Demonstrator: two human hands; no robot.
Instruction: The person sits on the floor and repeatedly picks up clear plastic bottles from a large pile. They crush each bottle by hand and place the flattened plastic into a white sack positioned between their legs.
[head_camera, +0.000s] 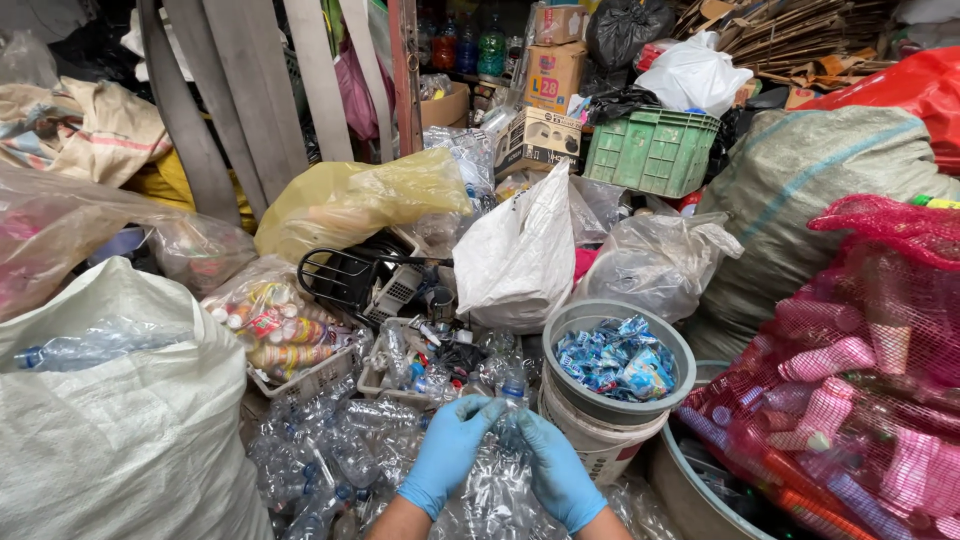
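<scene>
Grey tub (560, 330), centre right: filled with crumpled blue labels (615, 365). Clear bottle (510, 392) with blue label, just left of tub, held in both gloved hands. Brown carton (553, 75) with coloured print, top centre; smaller tan carton (558, 22) stacked on it. White printed box (538, 140) tilted just below, beside green crate (650, 152). Clear bag (275, 325), centre left: bottles with red and yellow labels. No signs or screens seen.
</scene>
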